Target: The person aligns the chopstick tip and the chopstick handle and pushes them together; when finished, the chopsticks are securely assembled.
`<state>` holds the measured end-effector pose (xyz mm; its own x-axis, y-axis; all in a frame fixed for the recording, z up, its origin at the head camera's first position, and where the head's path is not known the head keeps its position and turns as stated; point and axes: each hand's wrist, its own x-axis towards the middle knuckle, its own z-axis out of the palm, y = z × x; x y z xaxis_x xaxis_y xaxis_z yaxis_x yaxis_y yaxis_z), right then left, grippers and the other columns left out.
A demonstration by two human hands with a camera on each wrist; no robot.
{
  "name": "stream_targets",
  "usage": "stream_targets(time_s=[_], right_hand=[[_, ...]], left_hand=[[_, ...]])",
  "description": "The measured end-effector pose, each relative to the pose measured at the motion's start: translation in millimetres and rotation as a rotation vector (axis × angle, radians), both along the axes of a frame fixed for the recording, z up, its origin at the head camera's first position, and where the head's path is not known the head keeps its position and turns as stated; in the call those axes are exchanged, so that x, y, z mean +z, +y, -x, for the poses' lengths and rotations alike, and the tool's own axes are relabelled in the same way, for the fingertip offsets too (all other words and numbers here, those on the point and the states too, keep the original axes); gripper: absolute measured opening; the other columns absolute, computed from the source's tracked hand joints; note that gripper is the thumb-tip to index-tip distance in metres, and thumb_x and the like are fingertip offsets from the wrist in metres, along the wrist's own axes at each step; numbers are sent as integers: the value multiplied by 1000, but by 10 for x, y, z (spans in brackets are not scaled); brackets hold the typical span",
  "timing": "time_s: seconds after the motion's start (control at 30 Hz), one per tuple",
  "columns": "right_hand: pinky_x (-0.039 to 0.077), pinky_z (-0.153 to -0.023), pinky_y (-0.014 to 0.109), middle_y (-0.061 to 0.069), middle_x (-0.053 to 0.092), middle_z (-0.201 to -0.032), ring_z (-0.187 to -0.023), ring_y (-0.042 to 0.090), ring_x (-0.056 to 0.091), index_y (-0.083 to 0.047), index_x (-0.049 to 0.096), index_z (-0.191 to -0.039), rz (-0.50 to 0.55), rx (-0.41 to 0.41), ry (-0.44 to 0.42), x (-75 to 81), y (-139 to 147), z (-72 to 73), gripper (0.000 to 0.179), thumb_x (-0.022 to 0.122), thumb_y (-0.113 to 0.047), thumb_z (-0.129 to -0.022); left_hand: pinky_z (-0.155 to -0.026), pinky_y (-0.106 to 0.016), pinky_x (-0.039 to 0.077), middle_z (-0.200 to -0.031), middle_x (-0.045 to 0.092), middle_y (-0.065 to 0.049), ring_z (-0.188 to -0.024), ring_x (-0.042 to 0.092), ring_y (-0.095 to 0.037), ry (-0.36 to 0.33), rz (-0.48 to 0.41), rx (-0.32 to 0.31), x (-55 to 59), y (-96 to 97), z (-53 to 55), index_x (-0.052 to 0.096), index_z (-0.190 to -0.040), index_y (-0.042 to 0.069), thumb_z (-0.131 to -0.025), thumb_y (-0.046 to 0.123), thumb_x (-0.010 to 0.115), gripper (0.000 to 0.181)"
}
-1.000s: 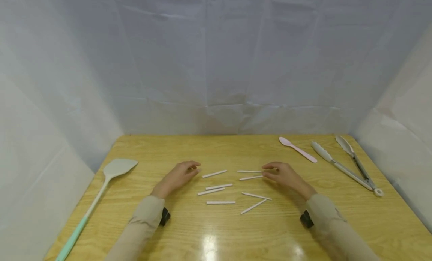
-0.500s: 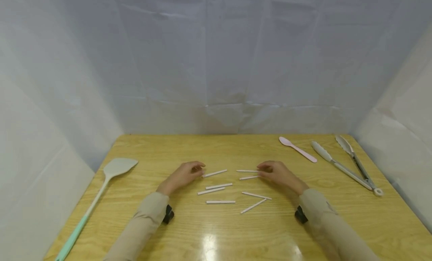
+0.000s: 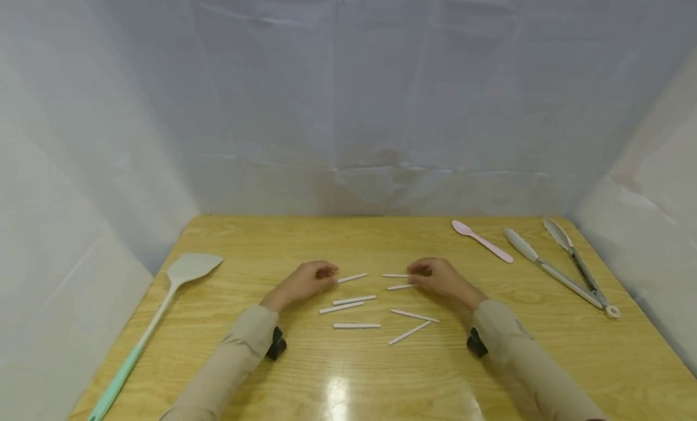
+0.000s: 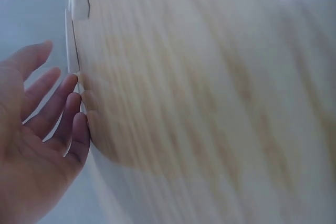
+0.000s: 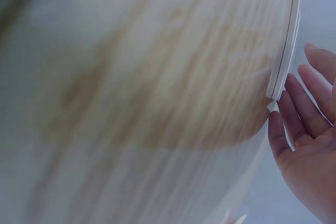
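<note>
Several thin white sticks lie on the wooden table (image 3: 348, 372) in two loose groups. My left hand (image 3: 304, 283) is at the left end of the far-left stick (image 3: 354, 277). In the left wrist view its fingers are loosely bent, with the fingertips by the end of a white stick (image 4: 71, 45) and nothing gripped. On the other side, my right hand (image 3: 442, 280) covers the right ends of two sticks, the upper one (image 3: 394, 275) and the lower one (image 3: 399, 287). The right wrist view has relaxed fingers beside a stick (image 5: 285, 51), not wrapped round it.
Nearer the front lie other sticks, including a left one (image 3: 356, 326) and a slanted right one (image 3: 409, 332). A turner with a green handle (image 3: 190, 270) lies far left. At the right are a pink spoon (image 3: 483, 242) and metal tongs (image 3: 566, 282). Pale sheeting surrounds the table.
Both hands have moved inward toward each other. The left has reached the far-left stick's end, and the right covers more of the two far-right sticks. The sticks look unmoved.
</note>
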<state>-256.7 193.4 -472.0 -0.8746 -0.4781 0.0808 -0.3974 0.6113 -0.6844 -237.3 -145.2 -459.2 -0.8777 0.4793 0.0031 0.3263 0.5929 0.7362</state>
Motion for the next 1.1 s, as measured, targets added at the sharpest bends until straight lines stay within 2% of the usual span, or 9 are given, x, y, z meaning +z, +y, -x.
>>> stream_targets(time_s=[0.2, 0.33, 0.47, 0.7, 1.1], right_hand=[[51, -84, 39, 13, 69, -103, -96, 26, 63, 1, 68, -108, -10, 7, 7, -5, -17, 25, 26, 68, -16, -88], [51, -83, 37, 12, 69, -100, -93, 25, 64, 1, 69, -106, -8, 7, 2, -10, -29, 43, 24, 68, -14, -88], [51, -82, 35, 10, 68, -96, -91, 23, 63, 0, 70, -104, -5, 9, 10, -15, -34, 55, 22, 69, -13, -87], [50, -79, 32, 7, 65, -90, -87, 21, 61, 0, 72, -99, -17, 32, 65, -30, -42, 77, 17, 70, -11, -86], [50, -74, 29, 7, 64, -88, -83, 20, 59, 0, 74, -97, -26, 55, 80, -54, -51, 80, 14, 68, -6, -87]], left_hand=[[-94, -44, 46, -116, 62, -20, -107, 58, -32, -12, -4, -31, -4, 54, 15, 58, -121, -8, -94, 15, 60, 35], [-95, -43, 46, -115, 62, -18, -107, 58, -31, -33, -5, -19, 4, 80, 8, 58, -121, -7, -93, 15, 61, 35], [-93, -42, 47, -110, 63, -16, -103, 59, -29, -10, 10, -21, -5, 94, 20, 60, -118, -6, -92, 14, 62, 33], [-82, -33, 49, -98, 63, -10, -90, 58, -20, 47, 53, -68, -49, 124, 64, 64, -113, -5, -91, 13, 64, 28], [-77, -30, 50, -91, 63, -8, -85, 59, -18, 67, 105, -52, -22, 176, 47, 69, -104, -2, -92, 8, 62, 17]])
